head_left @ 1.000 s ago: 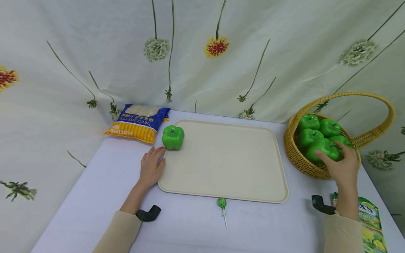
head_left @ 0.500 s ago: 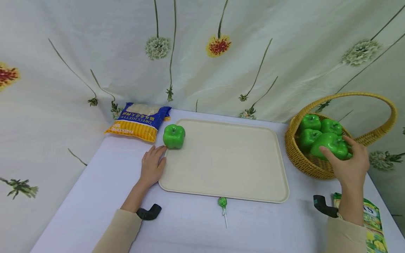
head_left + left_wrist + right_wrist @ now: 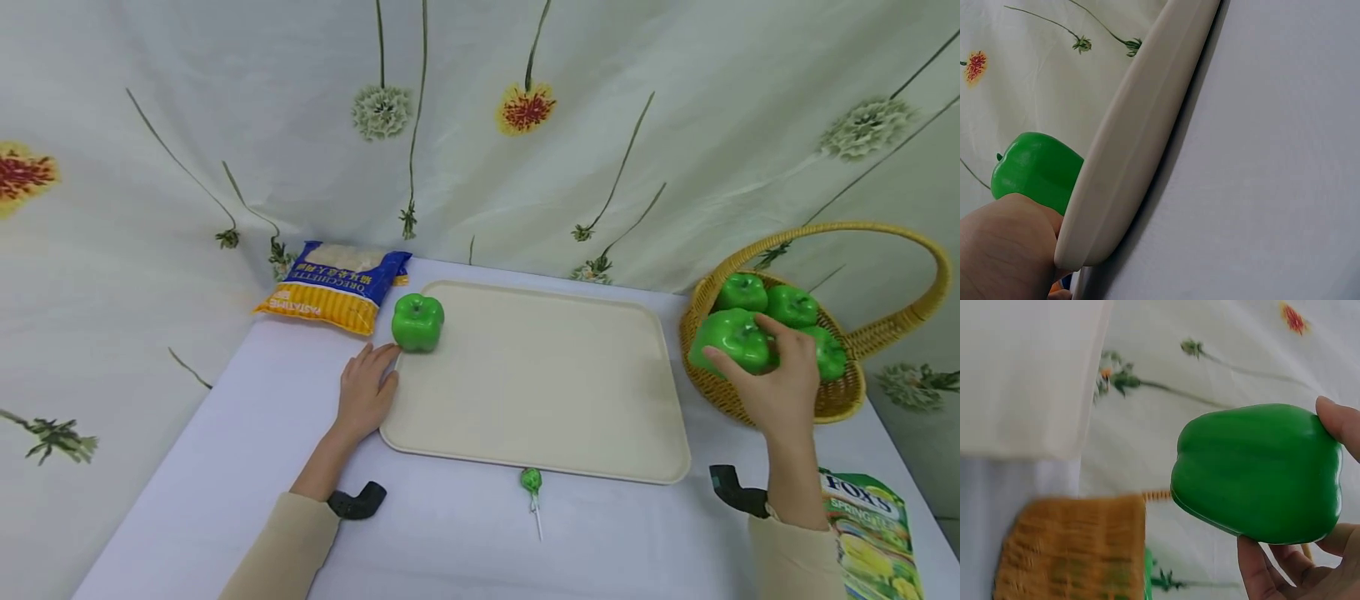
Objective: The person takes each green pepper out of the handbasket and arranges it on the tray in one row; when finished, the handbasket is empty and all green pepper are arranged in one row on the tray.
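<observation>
"Green pepper (image 3: 726, 340): where do we have it?"

"In our right hand (image 3: 787, 375), to the right of the tray (image 3: 540, 383). Seen from the head, it covers the tray-facing part of the wicker basket (image 3: 847, 404); from the right wrist, we see a gap between it and the basket's wall."

"How are we gripping it?"

"With the thumb on one side and the fingers on the other, so we hold it firmly across its body."

"And our left hand (image 3: 365, 390)?"

"We have it resting at the tray's left rim, back upward, fingers relaxed and grasping nothing that we can see. Its fingertips reach close to a second pepper (image 3: 417, 323), but we cannot tell whether they touch it."

"Where does that one stand?"

"Upright at the tray's far-left corner, stem on top."

"What else do we have around the tray?"

"More green peppers (image 3: 793, 307) sit in the basket, right of the tray; we make out three clearly. Just beyond the tray's far-left corner lies a blue and yellow pasta bag (image 3: 326, 287). Close to the tray's near edge we see a green lollipop (image 3: 531, 480), its white stick pointing away from the tray. Nearer us than the tray's right end lies a FOX'S packet (image 3: 873, 533), partly covered by our right sleeve (image 3: 798, 558)."
</observation>
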{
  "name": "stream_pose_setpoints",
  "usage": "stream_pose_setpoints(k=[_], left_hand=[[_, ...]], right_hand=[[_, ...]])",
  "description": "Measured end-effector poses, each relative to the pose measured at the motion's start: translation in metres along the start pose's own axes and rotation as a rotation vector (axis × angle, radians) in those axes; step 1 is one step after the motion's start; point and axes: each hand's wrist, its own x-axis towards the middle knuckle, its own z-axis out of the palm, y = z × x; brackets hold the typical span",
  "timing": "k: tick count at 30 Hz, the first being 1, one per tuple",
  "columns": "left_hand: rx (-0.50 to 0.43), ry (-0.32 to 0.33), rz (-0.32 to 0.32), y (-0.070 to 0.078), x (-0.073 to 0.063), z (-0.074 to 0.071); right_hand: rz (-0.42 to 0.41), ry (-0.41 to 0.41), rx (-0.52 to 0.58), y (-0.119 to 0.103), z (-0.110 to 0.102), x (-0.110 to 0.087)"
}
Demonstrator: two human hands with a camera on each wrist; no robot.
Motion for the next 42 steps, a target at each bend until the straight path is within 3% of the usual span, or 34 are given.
stream_pose_setpoints(k=[10,20,31,42], left_hand=[[-0.007,0.003,0.0,0.0,0.0,0.0],[0.0,0.015,0.011,0.003,-0.002,-0.002],[-0.004,0.009,0.008,0.004,-0.003,-0.002],[0.003,0.051,0.044,0.003,-0.003,-0.001]], right_hand=[[-0.138,-0.248,0.053,-0.042,0.067,-0.005],[-0.171,-0.472,0.081,-0.101,0.14,-0.016],[-0.254,-0.551,0.039,-0.152,0.192,-0.026],[-0.214,-0.603,0.009,-0.165,0.214,-0.032]])
